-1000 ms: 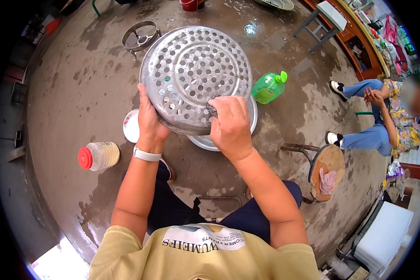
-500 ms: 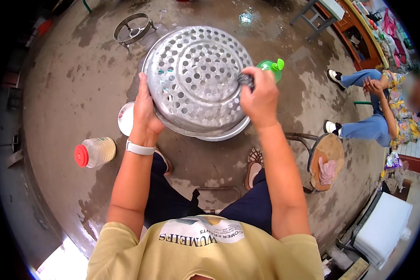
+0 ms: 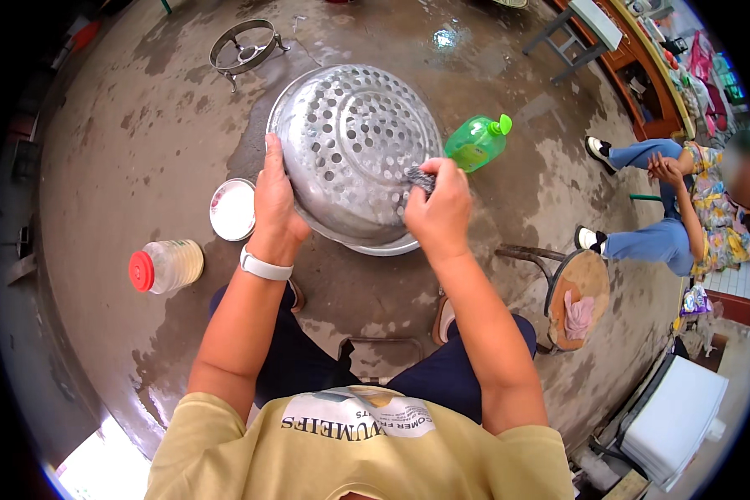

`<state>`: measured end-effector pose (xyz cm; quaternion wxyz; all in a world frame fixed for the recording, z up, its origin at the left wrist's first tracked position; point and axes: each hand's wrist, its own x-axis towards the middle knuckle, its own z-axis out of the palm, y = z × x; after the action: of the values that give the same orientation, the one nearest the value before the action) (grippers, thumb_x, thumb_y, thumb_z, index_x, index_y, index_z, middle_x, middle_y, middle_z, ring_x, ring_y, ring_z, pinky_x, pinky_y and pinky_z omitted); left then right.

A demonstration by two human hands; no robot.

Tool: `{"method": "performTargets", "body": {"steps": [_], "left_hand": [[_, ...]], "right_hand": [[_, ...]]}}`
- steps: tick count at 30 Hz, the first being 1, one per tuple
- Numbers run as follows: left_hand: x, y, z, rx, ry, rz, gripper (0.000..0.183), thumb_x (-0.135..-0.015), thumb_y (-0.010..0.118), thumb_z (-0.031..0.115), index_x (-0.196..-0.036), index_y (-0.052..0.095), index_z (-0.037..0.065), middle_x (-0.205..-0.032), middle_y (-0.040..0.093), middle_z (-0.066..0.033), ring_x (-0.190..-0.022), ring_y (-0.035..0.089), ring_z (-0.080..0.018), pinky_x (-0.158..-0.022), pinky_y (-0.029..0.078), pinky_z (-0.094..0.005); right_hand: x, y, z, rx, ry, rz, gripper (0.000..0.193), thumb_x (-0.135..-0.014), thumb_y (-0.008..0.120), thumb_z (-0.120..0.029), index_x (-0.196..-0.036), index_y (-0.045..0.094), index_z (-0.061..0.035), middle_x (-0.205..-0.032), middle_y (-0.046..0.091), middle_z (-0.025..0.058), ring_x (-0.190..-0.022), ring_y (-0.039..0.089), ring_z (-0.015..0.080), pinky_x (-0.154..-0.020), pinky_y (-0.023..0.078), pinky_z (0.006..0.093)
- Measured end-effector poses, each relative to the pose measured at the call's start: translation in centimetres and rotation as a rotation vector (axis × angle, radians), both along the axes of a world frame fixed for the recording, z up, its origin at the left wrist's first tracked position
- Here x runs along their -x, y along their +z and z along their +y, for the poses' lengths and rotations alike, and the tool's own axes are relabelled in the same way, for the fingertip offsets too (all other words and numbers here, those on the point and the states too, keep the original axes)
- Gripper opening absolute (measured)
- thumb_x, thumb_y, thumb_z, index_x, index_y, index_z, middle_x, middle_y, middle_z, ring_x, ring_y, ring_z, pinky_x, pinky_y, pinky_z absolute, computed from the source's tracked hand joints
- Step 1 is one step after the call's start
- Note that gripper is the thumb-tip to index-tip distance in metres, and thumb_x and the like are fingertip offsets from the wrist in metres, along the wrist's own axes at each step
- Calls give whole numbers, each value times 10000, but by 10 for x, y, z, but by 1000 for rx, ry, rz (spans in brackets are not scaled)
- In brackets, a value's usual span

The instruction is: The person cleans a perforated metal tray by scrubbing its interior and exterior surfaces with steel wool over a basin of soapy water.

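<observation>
Floor [image 3: 167, 150], one: concrete, patched with damp.

Stool [image 3: 592, 275], one: round-seated, to the right, a pink cloth [image 3: 578, 315] on it.

Perforated metal pan [image 3: 358, 154], one: in front of the person, holed base facing up, tilted. It had sunk slightly toward the person over the last half second.

Basin [image 3: 398, 247], one: beneath the pan, only its lower edge showing.

Ring stand [image 3: 265, 52], one: metal, beyond the pan, well apart.

Pump bottle [image 3: 475, 144], one: green, just right of the pan; uncovered since the right hand had shifted.

Jar [image 3: 173, 265], one: red-lidded, lying on its side, left.

Left hand [image 3: 277, 200]: gripping the pan's left rim; fingers behind it could not be told.

Right hand [image 3: 438, 204]: fingers pinched narrow around a scourer.

Scourer [image 3: 419, 178], one: dark, metallic; returned from the right edge to the lower-right wall, so apparently rubbing that stretch instead.
</observation>
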<state>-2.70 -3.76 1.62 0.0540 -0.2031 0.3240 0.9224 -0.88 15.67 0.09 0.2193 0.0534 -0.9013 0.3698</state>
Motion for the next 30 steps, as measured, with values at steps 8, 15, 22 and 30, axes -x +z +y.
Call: {"method": "performTargets", "body": {"steps": [8,15,22,30], "left_hand": [[-6,2,4,149,87,66,512,-969,384,433,-1245,471,10,-1201,565,-123,-1044,569,-224,-920,457,-367],[-22,0,29,655,124,102,545,-968,393,449,-1064,581,-53,-996,626,-91,-857,584,-138,-775,470,-268],[-29,-1,22,888,38,182,527,-974,387,438,-970,594,-47,-867,625,-71,-739,568,-116,-692,466,-246],[-9,15,3,467,77,33,527,-967,390,441,-1088,570,-39,-989,640,-115,-867,616,-177,-788,493,-304]], "right_hand": [[-6,3,-24,61,59,34,268,-649,553,50,-907,503,-8,-852,560,164,-807,519,356,-729,428,426],[-2,11,-46,270,77,-12,254,-666,552,40,-913,509,-2,-832,580,166,-797,549,361,-727,442,427],[0,23,-44,394,63,-146,199,-702,548,17,-896,512,-9,-781,604,162,-729,598,352,-670,477,413],[-3,-8,-9,116,353,83,238,-644,550,73,-861,525,-21,-776,557,138,-766,551,329,-678,450,386]]}}
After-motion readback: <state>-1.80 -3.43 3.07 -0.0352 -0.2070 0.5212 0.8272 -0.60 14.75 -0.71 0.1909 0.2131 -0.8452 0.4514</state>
